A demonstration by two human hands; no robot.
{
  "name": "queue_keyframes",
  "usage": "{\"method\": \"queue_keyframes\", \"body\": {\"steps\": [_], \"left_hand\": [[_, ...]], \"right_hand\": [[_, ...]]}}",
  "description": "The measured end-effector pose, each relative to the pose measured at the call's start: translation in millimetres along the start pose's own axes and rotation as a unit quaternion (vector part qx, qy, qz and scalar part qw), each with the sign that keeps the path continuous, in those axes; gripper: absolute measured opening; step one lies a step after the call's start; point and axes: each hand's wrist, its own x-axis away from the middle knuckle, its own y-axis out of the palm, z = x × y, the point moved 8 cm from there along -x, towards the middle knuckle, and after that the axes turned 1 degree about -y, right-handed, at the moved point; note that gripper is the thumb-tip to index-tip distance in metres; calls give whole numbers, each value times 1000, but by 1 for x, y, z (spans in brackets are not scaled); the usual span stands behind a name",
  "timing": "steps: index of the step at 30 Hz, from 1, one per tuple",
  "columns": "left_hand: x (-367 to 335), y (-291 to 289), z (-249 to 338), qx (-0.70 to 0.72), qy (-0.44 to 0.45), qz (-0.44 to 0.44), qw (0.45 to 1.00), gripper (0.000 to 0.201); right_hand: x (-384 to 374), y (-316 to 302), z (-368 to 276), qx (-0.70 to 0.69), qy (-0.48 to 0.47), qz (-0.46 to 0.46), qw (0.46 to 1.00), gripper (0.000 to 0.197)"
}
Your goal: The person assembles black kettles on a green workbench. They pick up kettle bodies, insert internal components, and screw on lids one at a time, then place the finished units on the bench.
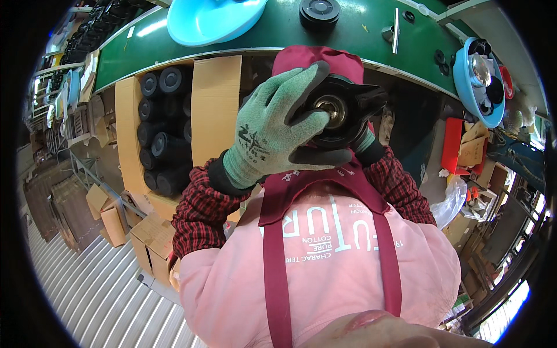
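In front of my chest, a black jug (364,95) with a pointed spout and a shiny metal-lined round opening is turned up toward me. My left hand (277,119), in a green glove with dark fingertips, curls over its rim from the left; one finger reaches to the metal opening. On the right, my right hand (365,142) meets the jug's underside and supports it. Only a bit of that glove shows, and its fingers are hidden behind the jug. A dark red apron (277,255) lies over my pink top, and its lower part hangs beyond the jug.
An open carton (129,139) of black cylindrical containers stands to the left. Across the green worktable (278,29) are a light-blue basin (191,35), a stack of black round parts (319,13) and a metal tube (395,32). A blue tub (464,87) and red bin (451,148) stand right.
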Motion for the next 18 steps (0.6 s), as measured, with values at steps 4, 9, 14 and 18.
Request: {"method": "queue_keyframes", "body": {"steps": [4, 9, 14, 18], "left_hand": [[2, 4, -1, -11, -4, -13, 1000, 52], [19, 14, -11, 36, 14, 3, 999, 57], [100, 62, -61, 66, -44, -137, 987, 65], [109, 97, -103, 75, -186, -74, 977, 97]], "right_hand": [[7, -2, 2, 93, -39, -10, 995, 54], [1, -27, -19, 158, -60, -1, 986, 57], [-49, -71, -147, -11, 39, 53, 998, 51], [-80, 1, -138, 474, -155, -149, 854, 49]]}}
